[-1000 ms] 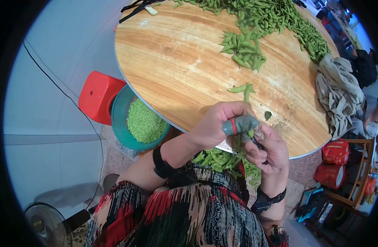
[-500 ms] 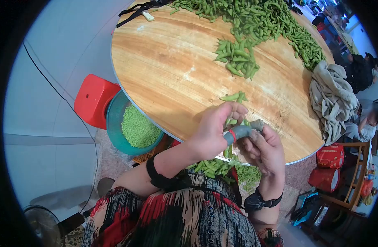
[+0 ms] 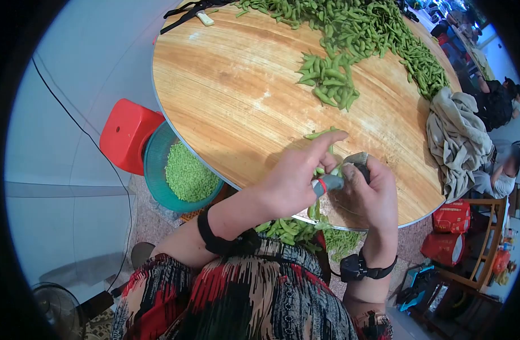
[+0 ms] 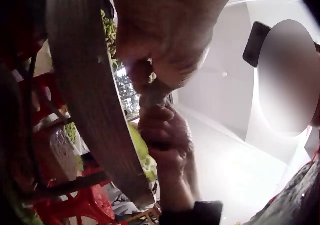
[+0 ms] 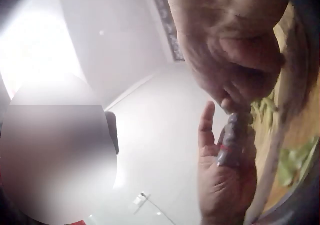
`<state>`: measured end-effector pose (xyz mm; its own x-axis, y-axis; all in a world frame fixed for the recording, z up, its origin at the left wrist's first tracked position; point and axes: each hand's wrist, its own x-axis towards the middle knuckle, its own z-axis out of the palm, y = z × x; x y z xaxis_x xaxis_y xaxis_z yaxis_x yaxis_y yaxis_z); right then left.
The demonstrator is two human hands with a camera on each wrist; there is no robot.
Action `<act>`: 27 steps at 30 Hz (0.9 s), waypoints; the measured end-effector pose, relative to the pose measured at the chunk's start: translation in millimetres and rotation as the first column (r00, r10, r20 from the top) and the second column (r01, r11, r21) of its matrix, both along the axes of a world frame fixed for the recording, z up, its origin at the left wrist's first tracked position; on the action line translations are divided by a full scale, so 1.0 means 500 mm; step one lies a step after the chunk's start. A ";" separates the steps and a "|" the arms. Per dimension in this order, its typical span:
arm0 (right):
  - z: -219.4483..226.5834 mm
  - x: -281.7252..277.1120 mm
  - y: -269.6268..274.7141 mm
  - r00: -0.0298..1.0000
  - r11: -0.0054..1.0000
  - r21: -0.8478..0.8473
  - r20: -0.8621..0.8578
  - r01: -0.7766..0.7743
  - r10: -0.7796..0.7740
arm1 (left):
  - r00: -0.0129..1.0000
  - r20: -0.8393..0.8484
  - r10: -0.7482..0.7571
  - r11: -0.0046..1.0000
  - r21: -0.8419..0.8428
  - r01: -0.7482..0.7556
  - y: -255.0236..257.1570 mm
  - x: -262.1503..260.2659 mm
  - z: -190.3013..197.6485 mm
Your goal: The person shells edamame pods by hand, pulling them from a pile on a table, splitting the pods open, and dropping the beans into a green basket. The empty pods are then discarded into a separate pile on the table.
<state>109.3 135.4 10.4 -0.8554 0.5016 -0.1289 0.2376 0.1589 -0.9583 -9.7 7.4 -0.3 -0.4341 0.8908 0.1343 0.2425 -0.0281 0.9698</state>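
Note:
At the near edge of the round wooden table [image 3: 231,102] both hands meet. My left hand [image 3: 323,170] wears a grey thumb sleeve [image 3: 328,183] with a red band. Its forefinger points straight out over the table, while the thumb and other fingers pinch a green pod [image 3: 319,170]. My right hand [image 3: 357,173] is curled round a small dark-handled tool [image 3: 360,166], pressed against the left thumb. The right wrist view shows the grey thumb sleeve [image 5: 231,141] just below the right hand's fingers [image 5: 235,59]. Blur hides the tool's tip.
A long pile of pods [image 3: 356,28] and a small heap [image 3: 328,79] lie on the far side. A teal basket of shelled beans [image 3: 183,173] stands by a red stool [image 3: 127,133] on the left. More pods [image 3: 288,229] fill my lap. A grey cloth [image 3: 455,141] hangs at right.
Both hands have risen a little from my lap to the table edge. The left forefinger, curled before, now sticks straight out, and the right hand has closed tighter against the left thumb.

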 end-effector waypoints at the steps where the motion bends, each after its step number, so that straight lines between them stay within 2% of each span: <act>1: -0.005 -0.001 0.003 0.998 0.980 -0.201 -0.062 -0.002 -0.011 | 1.000 0.000 0.000 1.000 0.000 0.000 0.000 -0.005 0.002; 2: -0.003 0.000 0.003 0.998 0.980 -0.201 -0.062 -0.002 -0.011 | 0.980 -0.198 -0.016 0.997 0.065 0.029 0.001 -0.010 0.003; 3: 0.000 0.001 0.002 0.995 0.876 -0.482 -0.092 -0.005 -0.045 | 0.921 -0.388 -0.017 0.990 0.121 0.069 0.000 -0.013 0.003; 4: 0.001 0.001 0.001 0.990 0.694 -0.720 -0.110 -0.018 -0.087 | 0.922 -0.386 -0.015 0.990 0.120 0.067 -0.001 -0.016 -0.003; 5: -0.004 0.001 0.001 0.990 0.693 -0.721 -0.108 -0.018 -0.086 | 0.925 -0.378 -0.027 0.977 0.186 0.105 -0.002 -0.018 -0.013; 7: -0.020 0.001 0.001 0.982 0.464 -0.884 -0.135 -0.059 -0.133 | 0.927 -0.372 -0.043 0.957 0.251 0.144 -0.001 -0.019 -0.019; 8: -0.028 0.002 0.000 0.982 0.463 -0.884 -0.134 -0.057 -0.134 | 0.939 -0.344 -0.018 0.952 0.282 0.122 0.001 -0.018 -0.017; 10: -0.042 0.003 -0.005 0.950 0.139 -0.981 -0.169 -0.136 -0.261 | 0.950 -0.313 0.004 0.945 0.312 0.099 0.007 -0.019 -0.013; 11: -0.045 0.001 -0.008 0.951 0.138 -0.981 -0.168 -0.135 -0.261 | 0.940 -0.342 0.023 0.947 0.307 0.089 0.012 -0.022 -0.010; 13: -0.048 -0.007 -0.015 0.922 0.065 -0.995 -0.100 -0.081 -0.373 | 0.928 -0.369 0.041 0.950 0.302 0.078 0.017 -0.019 -0.011; 15: -0.050 -0.009 -0.021 0.912 0.095 -0.994 -0.084 -0.050 -0.402 | 1.000 0.009 0.010 0.986 0.169 -0.012 0.018 -0.010 -0.020; 16: -0.050 -0.009 -0.024 0.899 0.126 -0.992 -0.072 -0.019 -0.432 | 1.000 0.009 0.010 0.986 0.168 -0.011 0.018 -0.010 -0.023; 17: -0.047 -0.011 -0.027 0.899 0.126 -0.992 -0.072 -0.019 -0.432 | 0.929 0.367 -0.046 0.995 0.102 0.009 0.017 -0.011 -0.025; 18: -0.042 -0.013 -0.030 0.895 0.238 -0.971 -0.112 -0.006 -0.433 | 0.732 0.678 -0.071 0.998 0.047 0.053 0.016 -0.012 -0.026; 19: -0.037 -0.014 -0.033 0.891 0.347 -0.938 -0.151 0.008 -0.429 | 0.732 0.678 -0.072 0.997 0.048 0.054 0.014 -0.011 -0.024; 20: -0.032 -0.015 -0.038 0.890 0.349 -0.937 -0.153 0.007 -0.430 | 0.598 0.796 -0.092 0.996 0.083 0.043 0.011 -0.012 -0.022; 21: -0.028 -0.015 -0.042 0.885 0.452 -0.890 -0.167 0.054 -0.435 | 0.446 0.888 -0.113 0.993 0.114 0.025 0.008 -0.013 -0.021; 22: -0.023 -0.016 -0.046 0.880 0.548 -0.830 -0.182 0.101 -0.438 | 0.448 0.887 -0.115 0.993 0.117 0.024 0.004 -0.015 -0.024; 23: -0.017 -0.017 -0.051 0.880 0.550 -0.829 -0.184 0.099 -0.437 | 0.421 0.886 -0.194 0.980 0.192 0.048 -0.001 -0.018 -0.031; 24: -0.010 -0.018 -0.055 0.880 0.627 -0.768 -0.199 0.133 -0.431 | 0.392 0.879 -0.273 0.961 0.267 0.070 -0.004 -0.020 -0.035; 25: -0.007 -0.018 -0.059 0.880 0.696 -0.698 -0.214 0.166 -0.424 | 0.392 0.878 -0.274 0.961 0.268 0.070 -0.005 -0.014 -0.034; 27: -0.008 -0.018 -0.066 0.875 0.722 -0.673 -0.241 0.161 -0.419 | 0.717 0.679 -0.160 0.981 0.189 0.040 -0.006 0.002 -0.031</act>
<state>100.1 102.5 6.4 -0.7270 0.6498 -0.2220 -0.2034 -0.5126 -0.8342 -8.8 4.3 -15.8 -0.3693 0.9288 -0.0307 -0.5026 -0.1718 0.8473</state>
